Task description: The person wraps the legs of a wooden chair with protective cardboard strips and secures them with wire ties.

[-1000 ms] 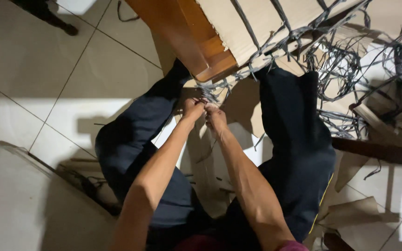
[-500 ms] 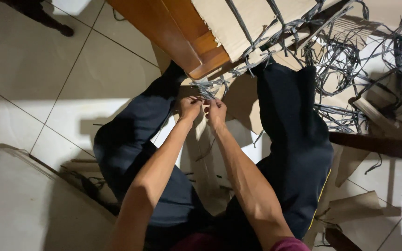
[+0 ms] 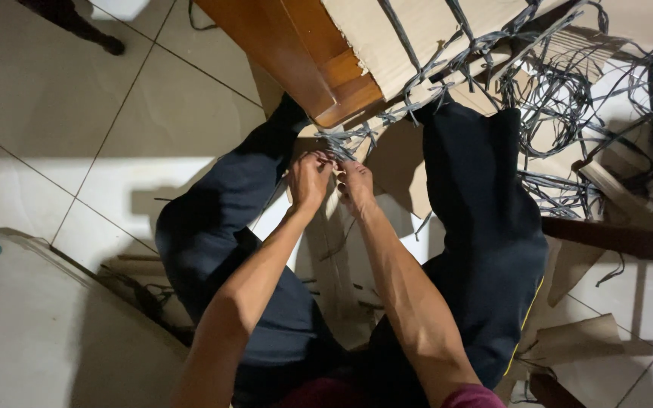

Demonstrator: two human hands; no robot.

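The left hand point(image 3: 307, 180) and right hand point(image 3: 354, 183) pinched grey strands point(image 3: 341, 143) just below the wooden frame corner point(image 3: 345, 94). Since a moment before, both had drawn slightly closer together, fingers tightened, over cardboard scraps point(image 3: 568, 340) on the floor.

Pale tiled floor point(image 3: 77, 98), torn cardboard scraps point(image 3: 568, 344), dark wooden rail point(image 3: 621, 242), black furniture foot point(image 3: 107, 44)

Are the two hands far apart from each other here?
No: the left hand and right hand sit side by side, both pinching the grey straps just below the wooden corner.
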